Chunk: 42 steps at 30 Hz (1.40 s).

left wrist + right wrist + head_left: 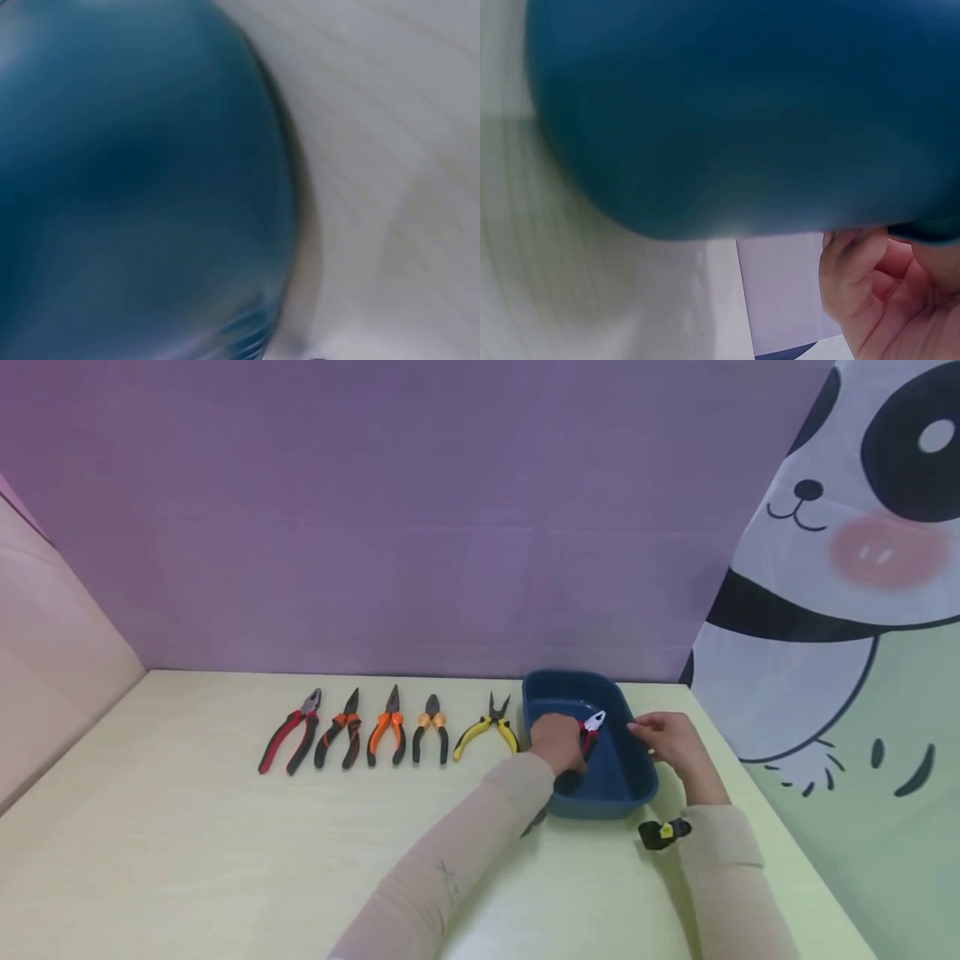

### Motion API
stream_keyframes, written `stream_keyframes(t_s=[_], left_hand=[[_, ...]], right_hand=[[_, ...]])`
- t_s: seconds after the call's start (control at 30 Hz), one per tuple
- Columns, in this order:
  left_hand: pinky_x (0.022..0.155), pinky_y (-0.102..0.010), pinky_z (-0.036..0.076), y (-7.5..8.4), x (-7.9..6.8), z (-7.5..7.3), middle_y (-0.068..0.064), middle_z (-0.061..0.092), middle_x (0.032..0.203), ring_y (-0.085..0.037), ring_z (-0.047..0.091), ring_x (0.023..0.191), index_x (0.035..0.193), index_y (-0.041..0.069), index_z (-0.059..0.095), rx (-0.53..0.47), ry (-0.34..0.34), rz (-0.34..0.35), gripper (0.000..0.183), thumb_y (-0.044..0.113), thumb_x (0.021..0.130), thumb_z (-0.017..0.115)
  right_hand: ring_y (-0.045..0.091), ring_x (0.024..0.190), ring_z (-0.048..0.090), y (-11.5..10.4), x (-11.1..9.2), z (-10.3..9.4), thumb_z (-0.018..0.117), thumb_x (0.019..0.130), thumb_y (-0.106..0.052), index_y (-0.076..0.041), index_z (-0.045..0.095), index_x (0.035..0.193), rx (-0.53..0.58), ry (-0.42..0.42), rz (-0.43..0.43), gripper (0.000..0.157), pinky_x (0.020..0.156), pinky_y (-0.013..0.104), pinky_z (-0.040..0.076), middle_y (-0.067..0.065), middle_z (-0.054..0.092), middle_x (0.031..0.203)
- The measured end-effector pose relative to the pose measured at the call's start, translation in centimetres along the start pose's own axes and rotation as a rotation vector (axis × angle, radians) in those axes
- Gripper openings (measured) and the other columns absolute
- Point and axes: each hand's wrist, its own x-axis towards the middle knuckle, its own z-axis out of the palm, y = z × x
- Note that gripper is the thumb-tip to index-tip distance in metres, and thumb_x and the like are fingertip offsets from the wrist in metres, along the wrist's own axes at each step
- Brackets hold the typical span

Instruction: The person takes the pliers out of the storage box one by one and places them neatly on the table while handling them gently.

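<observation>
In the head view, my left hand (pixel 557 743) reaches into a dark blue plastic bin (pixel 600 810). Its fingers curl down at the handles of combination pliers (pixel 594 723) with a silver head and red-and-black grips; the fingertips are hidden. My right hand (pixel 671 739) pinches the bin's right rim between thumb and fingers. The right wrist view shows that hand (pixel 885 292) with bent fingers against the bin's edge (pixel 727 187). Only the bin's blurred blue wall (pixel 150 187) and tabletop fill the left wrist view, without the hand.
Left of the bin lies a row of pliers on the pale table (pixel 225 860): red-and-black (pixel 291 735), dark with orange (pixel 341 731), orange-and-black (pixel 387 728), small orange-and-black (pixel 431 731) and yellow (pixel 489 729). A purple backdrop (pixel 375 527) stands behind; a panda-print cloth (pixel 795 693) hangs at right.
</observation>
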Motion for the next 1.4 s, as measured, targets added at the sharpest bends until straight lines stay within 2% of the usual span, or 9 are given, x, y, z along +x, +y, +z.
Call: stream_keyframes(t_s=[0.4, 0.53, 0.67, 1.1, 1.4], left_hand=[[0.069, -0.027, 0.048, 0.0, -0.4, -0.8, 0.002, 0.065, 0.089, -0.015, 0.058, 0.086, 0.079, 0.017, 0.064, -0.021, 0.005, 0.005, 0.039, 0.046, 0.061, 0.083], [0.068, -0.027, 0.048, -0.2, -0.6, -1.3, 0.002, 0.065, 0.088, -0.015, 0.059, 0.086, 0.077, 0.017, 0.063, -0.021, 0.033, 0.025, 0.038, 0.045, 0.061, 0.083], [0.067, -0.027, 0.047, -0.3, -1.0, -2.0, 0.003, 0.064, 0.083, -0.015, 0.058, 0.083, 0.075, 0.016, 0.063, -0.026, 0.029, 0.043, 0.037, 0.045, 0.063, 0.082], [0.075, -0.026, 0.045, -0.7, -1.8, -4.0, 0.006, 0.062, 0.088, -0.012, 0.054, 0.083, 0.086, 0.016, 0.066, -0.056, 0.002, 0.058, 0.039, 0.048, 0.069, 0.079], [0.071, -0.026, 0.043, -0.7, -2.6, -5.0, 0.005, 0.061, 0.083, -0.012, 0.051, 0.077, 0.088, 0.015, 0.065, -0.037, 0.018, 0.097, 0.040, 0.047, 0.068, 0.079]], right_hand=[[0.003, 0.069, 0.057, 0.0, -0.1, 0.1, 0.056, 0.094, -0.018, 0.015, 0.056, 0.114, 0.010, 0.000, -0.004, 0.038, 0.058, 0.026, 0.053, 0.023, 0.067, 0.098], [0.002, 0.068, 0.056, 0.0, 0.0, 0.0, 0.056, 0.094, -0.018, 0.015, 0.056, 0.114, 0.001, 0.001, -0.011, 0.038, 0.058, 0.026, 0.053, 0.021, 0.068, 0.096], [0.002, 0.068, 0.056, 0.0, 0.0, -0.1, 0.057, 0.094, -0.019, 0.014, 0.057, 0.114, -0.012, 0.003, -0.014, 0.039, 0.058, 0.026, 0.052, 0.021, 0.068, 0.096], [0.004, 0.068, 0.057, -0.1, 0.1, 0.0, 0.056, 0.095, -0.020, 0.013, 0.057, 0.114, -0.027, -0.006, -0.011, 0.039, 0.059, 0.026, 0.052, 0.020, 0.068, 0.096], [0.004, 0.069, 0.057, 0.0, 0.2, 0.0, 0.055, 0.095, -0.020, 0.013, 0.057, 0.114, -0.026, -0.012, 0.006, 0.038, 0.059, 0.027, 0.052, 0.021, 0.067, 0.098]])
